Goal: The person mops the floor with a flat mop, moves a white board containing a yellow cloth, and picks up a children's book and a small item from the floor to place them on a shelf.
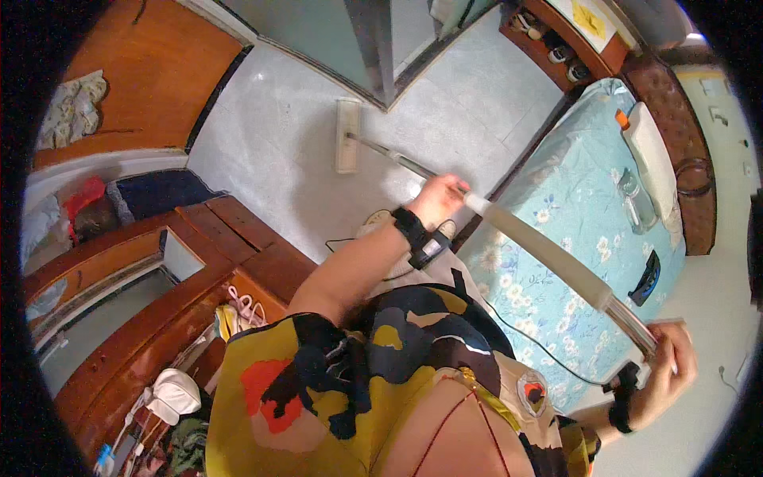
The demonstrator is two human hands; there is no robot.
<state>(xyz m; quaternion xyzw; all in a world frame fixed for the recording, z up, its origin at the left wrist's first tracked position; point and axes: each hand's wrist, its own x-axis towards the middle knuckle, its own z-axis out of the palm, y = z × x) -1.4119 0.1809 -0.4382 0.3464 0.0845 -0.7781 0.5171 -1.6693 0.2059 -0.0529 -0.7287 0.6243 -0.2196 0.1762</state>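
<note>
Head view: long pale-handled mop (548, 254), flat white head.

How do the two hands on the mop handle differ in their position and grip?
The left hand grips the mop handle lower down, nearer the flat mop head; the right hand holds its upper end. The left arm reaches forward over the floor; the right hand stays beside the bed. Both wear dark wrist straps.

The left hand (435, 199) is reaching out ahead on a nearly straight arm, fingers curling shut, a dark band circling its wrist. The right hand (666, 372) is sitting low and close to the body, fingers closing, wrist banded too.
</note>
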